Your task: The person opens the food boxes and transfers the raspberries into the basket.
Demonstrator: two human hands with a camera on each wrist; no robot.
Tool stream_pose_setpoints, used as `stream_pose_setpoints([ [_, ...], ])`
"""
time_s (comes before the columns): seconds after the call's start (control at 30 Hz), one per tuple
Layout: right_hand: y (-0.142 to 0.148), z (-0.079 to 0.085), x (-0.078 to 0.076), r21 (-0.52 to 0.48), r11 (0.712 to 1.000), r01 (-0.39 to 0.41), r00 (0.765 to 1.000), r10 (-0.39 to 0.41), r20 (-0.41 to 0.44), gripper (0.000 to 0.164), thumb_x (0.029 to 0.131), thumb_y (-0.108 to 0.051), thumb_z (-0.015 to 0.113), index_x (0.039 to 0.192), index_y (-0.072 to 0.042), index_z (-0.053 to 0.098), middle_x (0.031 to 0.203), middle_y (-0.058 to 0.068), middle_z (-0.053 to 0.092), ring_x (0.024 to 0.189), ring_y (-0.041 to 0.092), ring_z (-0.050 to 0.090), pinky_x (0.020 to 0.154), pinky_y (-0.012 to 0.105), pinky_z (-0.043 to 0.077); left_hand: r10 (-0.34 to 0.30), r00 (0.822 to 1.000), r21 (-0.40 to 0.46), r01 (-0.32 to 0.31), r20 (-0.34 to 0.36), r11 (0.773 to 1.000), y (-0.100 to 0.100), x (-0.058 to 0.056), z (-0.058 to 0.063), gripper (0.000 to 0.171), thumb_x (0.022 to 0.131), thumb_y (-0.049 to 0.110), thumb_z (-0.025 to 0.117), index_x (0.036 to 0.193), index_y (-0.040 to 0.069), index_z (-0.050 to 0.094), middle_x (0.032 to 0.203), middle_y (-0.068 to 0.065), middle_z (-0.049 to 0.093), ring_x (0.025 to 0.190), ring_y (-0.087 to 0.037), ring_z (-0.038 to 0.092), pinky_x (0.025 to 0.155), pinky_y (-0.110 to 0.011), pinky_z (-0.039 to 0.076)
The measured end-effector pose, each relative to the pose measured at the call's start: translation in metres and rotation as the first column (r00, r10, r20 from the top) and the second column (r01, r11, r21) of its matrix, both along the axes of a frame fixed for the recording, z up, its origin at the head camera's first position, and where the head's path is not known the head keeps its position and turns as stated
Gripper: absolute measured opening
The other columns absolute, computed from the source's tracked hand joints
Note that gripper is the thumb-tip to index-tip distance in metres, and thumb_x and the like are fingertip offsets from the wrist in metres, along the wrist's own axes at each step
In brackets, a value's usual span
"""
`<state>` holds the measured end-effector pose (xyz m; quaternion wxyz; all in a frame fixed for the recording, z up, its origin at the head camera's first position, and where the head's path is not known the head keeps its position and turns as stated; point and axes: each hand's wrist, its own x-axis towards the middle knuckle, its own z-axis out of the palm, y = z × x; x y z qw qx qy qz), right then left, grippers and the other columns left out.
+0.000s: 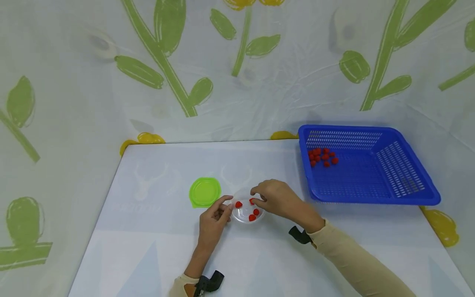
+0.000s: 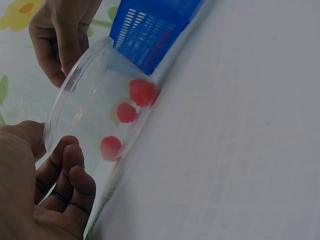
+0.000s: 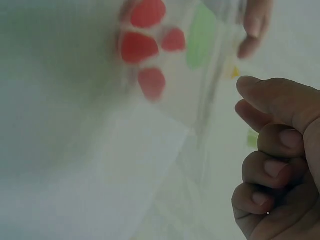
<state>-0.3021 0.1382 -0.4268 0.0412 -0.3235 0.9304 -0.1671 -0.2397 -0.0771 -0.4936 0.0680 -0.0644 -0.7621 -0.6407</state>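
Observation:
A clear plastic bowl stands on the white table, with several small red raspberry-like berries at its bottom. My left hand holds the bowl's left rim, thumb at the edge and fingers curled below, as the left wrist view shows. Over the right rim is my right hand, its thumb and index finger spread a little apart. One berry lies just under those fingertips. In the right wrist view the right hand has its other fingers curled, with nothing seen between thumb and index finger.
A light green lid lies behind and left of the bowl. At the back right stands a blue slotted basket, with more red berries in its left corner. A leaf-patterned curtain hangs behind the table.

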Motion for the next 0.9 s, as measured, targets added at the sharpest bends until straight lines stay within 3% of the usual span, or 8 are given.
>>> stream_pose_setpoints([
  [0.17, -0.016, -0.017, 0.004, 0.006, 0.999, -0.039, 0.999, 0.039, -0.028, 0.022, 0.085, -0.018, 0.082, 0.103, -0.007, 0.078, 0.081, 0.0, 0.071, 0.065, 0.011, 0.055, 0.062, 0.022, 0.049, -0.014, 1.0, 0.018, 0.014, 0.004, 1.0, 0.0, -0.001, -0.002, 0.025, 0.095, 0.003, 0.068, 0.12, 0.001, 0.068, 0.078, -0.02, 0.064, 0.063, -0.029, 0.06, 0.056, -0.019, 0.048],
  [0.33, -0.028, -0.029, 0.005, 0.028, 0.997, -0.072, 0.988, 0.075, -0.135, 0.009, 0.084, -0.014, 0.081, 0.09, -0.01, 0.076, 0.065, -0.005, 0.058, 0.057, 0.009, 0.045, 0.055, 0.024, 0.042, -0.024, 1.0, 0.038, 0.025, -0.018, 0.999, -0.001, -0.002, -0.002, 0.025, 0.094, 0.002, 0.068, 0.119, 0.001, 0.069, 0.078, -0.02, 0.064, 0.062, -0.032, 0.06, 0.056, -0.019, 0.049],
  [0.47, -0.039, -0.036, 0.005, 0.112, 0.992, -0.063, 0.966, 0.089, -0.242, 0.011, 0.08, -0.013, 0.083, 0.078, -0.011, 0.072, 0.061, -0.004, 0.056, 0.053, 0.011, 0.045, 0.054, 0.025, 0.038, -0.024, 0.998, 0.046, 0.027, -0.055, 0.999, -0.001, -0.003, -0.003, 0.024, 0.094, 0.0, 0.068, 0.118, -0.001, 0.069, 0.077, -0.018, 0.064, 0.061, -0.027, 0.059, 0.056, -0.019, 0.05],
  [0.67, -0.05, -0.045, 0.005, 0.209, 0.977, -0.038, 0.928, 0.112, -0.356, 0.014, 0.076, -0.012, 0.086, 0.074, -0.011, 0.072, 0.062, -0.003, 0.059, 0.054, 0.013, 0.048, 0.053, 0.024, 0.034, -0.018, 0.996, 0.062, 0.023, -0.091, 0.998, 0.0, -0.004, -0.005, 0.023, 0.092, -0.003, 0.068, 0.116, -0.002, 0.069, 0.074, -0.014, 0.062, 0.06, -0.011, 0.054, 0.053, -0.02, 0.047],
  [0.77, -0.051, -0.046, 0.005, 0.217, 0.975, -0.041, 0.916, 0.123, -0.382, 0.015, 0.076, -0.013, 0.086, 0.073, -0.012, 0.072, 0.061, -0.004, 0.057, 0.054, 0.012, 0.048, 0.053, 0.024, 0.034, -0.02, 0.996, 0.064, 0.025, -0.091, 0.998, 0.001, -0.004, -0.005, 0.023, 0.093, -0.002, 0.068, 0.116, -0.002, 0.069, 0.074, -0.015, 0.062, 0.06, -0.009, 0.053, 0.054, -0.02, 0.047],
  [0.9, -0.048, -0.044, 0.007, 0.21, 0.976, -0.059, 0.926, 0.132, -0.354, 0.013, 0.077, -0.012, 0.084, 0.073, -0.013, 0.071, 0.062, -0.004, 0.058, 0.055, 0.012, 0.049, 0.054, 0.025, 0.035, -0.013, 0.997, 0.048, 0.016, -0.073, 0.999, -0.001, -0.002, -0.004, 0.024, 0.093, -0.001, 0.069, 0.117, -0.001, 0.069, 0.076, -0.016, 0.063, 0.062, -0.008, 0.054, 0.056, -0.019, 0.047],
])
